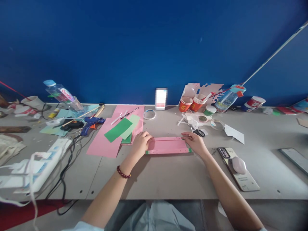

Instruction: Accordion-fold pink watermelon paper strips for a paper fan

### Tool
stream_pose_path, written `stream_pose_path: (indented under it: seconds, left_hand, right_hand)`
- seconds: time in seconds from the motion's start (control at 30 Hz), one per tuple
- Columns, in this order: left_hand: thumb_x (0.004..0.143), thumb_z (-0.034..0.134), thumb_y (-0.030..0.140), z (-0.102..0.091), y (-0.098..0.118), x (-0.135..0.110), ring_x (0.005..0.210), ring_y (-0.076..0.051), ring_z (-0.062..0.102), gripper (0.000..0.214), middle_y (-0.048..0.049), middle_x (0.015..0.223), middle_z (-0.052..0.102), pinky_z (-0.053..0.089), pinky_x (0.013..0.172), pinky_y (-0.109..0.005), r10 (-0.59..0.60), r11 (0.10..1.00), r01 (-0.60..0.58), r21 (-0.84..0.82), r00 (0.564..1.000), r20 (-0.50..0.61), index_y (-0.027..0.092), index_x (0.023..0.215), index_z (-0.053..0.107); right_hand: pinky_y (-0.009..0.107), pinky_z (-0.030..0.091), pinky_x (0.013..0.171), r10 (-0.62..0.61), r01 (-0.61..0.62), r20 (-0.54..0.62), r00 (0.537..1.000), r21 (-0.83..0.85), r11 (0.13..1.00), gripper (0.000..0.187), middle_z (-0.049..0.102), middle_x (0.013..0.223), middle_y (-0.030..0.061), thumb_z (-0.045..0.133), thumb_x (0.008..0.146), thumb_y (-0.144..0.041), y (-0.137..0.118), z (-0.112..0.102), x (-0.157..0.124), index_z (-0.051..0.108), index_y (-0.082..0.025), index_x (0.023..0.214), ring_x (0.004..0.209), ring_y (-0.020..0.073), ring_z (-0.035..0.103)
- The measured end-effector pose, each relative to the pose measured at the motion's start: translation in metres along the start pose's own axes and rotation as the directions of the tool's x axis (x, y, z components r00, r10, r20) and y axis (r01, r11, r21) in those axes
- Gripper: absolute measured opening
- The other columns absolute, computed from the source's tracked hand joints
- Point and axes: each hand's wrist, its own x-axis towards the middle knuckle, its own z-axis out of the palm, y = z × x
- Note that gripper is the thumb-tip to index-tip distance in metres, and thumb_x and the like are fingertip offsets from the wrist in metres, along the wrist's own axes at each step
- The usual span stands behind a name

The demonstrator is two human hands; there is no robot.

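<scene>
A long pink paper strip (167,146) with a green edge lies flat on the grey table (168,176) in front of me. My left hand (141,143) rests on its left end with the fingers curled down onto the paper. At the right end, my right hand (194,142) presses the top corner of the strip, fingers bent and together. Both hands hold the strip against the table.
Pink and green paper sheets (117,131) lie to the left, with a blue glue gun (90,124) and a white power strip (48,160) beyond. Scissors (199,132), a tape ring (149,114), red paper cups (191,103) and a phone (238,168) sit right.
</scene>
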Motion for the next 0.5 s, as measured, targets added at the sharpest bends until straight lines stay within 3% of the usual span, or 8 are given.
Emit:
stream_pose_path:
  seconds: [0.23,0.5]
  left_hand:
    - [0.087,0.044,0.007,-0.002,0.007,-0.001,0.093,-0.02,0.055,0.029,-0.0073,0.096,0.058,0.046,0.082,-0.033,-0.012,0.999,0.013,-0.031,1.0,0.026,0.018,0.105,0.064]
    - [0.084,0.042,0.001,-0.002,0.007,-0.001,0.087,-0.018,0.057,0.033,-0.006,0.092,0.057,0.047,0.078,-0.03,-0.005,1.0,0.006,-0.026,0.999,0.044,0.018,0.097,0.067]
  right_hand:
    - [0.031,0.05,0.072,-0.224,0.232,0.063,0.973,-0.28,0.932,0.026,0.067,0.098,0.009,0.051,0.079,-0.027,-0.009,-0.003,-0.001,0.067,-0.017,0.097,0.082,0.018,0.062]
    - [0.032,0.047,0.079,-0.353,0.4,0.19,0.916,-0.377,0.835,0.024,0.066,0.099,0.0083,0.05,0.086,-0.027,-0.014,-0.005,-0.002,0.068,-0.018,0.099,0.094,0.0204,0.058]
